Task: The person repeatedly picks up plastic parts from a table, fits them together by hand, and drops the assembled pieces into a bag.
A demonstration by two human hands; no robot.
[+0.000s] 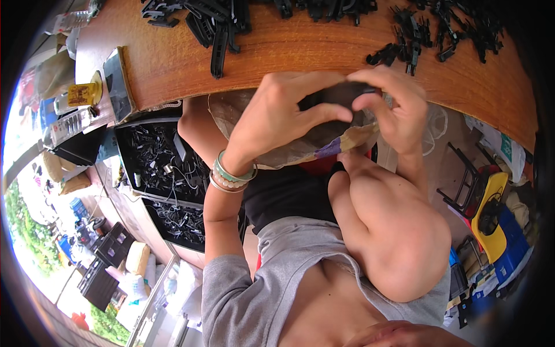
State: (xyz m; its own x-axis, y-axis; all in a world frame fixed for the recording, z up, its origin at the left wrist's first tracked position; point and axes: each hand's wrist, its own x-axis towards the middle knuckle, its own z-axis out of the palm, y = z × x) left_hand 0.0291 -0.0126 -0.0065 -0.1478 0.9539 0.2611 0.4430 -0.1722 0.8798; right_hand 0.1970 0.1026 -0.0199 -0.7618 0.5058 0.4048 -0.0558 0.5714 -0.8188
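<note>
My left hand [280, 113] and my right hand [399, 110] meet in front of the table edge, fingers and thumbs curled round a black plastic piece [338, 93]. Its far side and exact shape are partly hidden by my fingers. A translucent plastic bag [289, 151] with a tan and purple patch lies open beneath my hands, over my lap. Beyond them, on the wooden table [300, 55], lies a heap of long black plastic parts [219, 34]. Smaller black clip-like parts [413, 37] are piled to its right.
At the left table end lie a dark phone-like slab [118, 81] and a yellow container [82, 94]. Below stand black bins [167, 162] full of small black parts and wires. A yellow and black object [491, 217] and blue crates [511, 248] are on the right.
</note>
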